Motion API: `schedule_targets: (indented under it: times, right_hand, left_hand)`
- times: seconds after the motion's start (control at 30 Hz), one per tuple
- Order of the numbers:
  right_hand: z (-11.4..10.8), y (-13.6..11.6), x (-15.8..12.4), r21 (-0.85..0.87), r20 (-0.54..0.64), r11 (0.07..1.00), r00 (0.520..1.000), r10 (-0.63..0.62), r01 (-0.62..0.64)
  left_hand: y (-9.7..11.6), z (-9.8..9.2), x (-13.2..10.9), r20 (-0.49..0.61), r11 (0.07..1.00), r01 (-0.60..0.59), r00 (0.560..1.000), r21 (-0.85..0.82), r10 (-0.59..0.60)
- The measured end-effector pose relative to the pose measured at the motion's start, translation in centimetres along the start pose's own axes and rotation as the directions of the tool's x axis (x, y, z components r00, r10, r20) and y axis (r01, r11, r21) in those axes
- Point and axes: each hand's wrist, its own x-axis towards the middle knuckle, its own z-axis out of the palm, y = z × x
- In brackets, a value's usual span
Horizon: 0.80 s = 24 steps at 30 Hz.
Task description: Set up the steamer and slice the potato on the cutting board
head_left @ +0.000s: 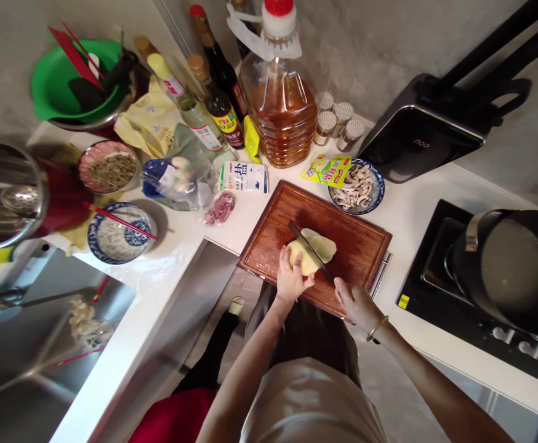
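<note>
A peeled yellow potato (317,246) lies on the brown wooden cutting board (356,240). My left hand (290,280) presses down on the potato's near left end with curled fingers. My right hand (354,301) is closed round the handle of a knife (308,245). The dark blade runs diagonally across the potato, from the far left towards my right hand, and splits it into two pieces.
A blue-rimmed plate of sliced mushrooms (357,187) sits behind the board, beside a large oil bottle (281,104), sauce bottles and spice jars. A dark pot (513,264) stands on the cooktop at right. Bowls with red chopsticks (119,231) and a sink (33,344) are at left.
</note>
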Motion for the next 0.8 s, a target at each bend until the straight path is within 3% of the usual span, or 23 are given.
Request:
schedule_targets:
  times: [0.5, 0.8]
  right_hand:
    - [-0.5, 0.4, -0.5, -0.029, 0.036, 0.998, 0.997, 0.063, -0.062]
    - [0.7, 2.1, 1.2, -0.029, 0.06, 0.996, 0.995, 0.084, -0.082]
  left_hand:
    - [0.0, 0.0, 0.0, -0.01, 1.0, -0.003, 1.0, -0.026, 0.003]
    - [-0.1, 0.2, 0.0, -0.001, 0.999, 0.012, 1.0, -0.04, -0.012]
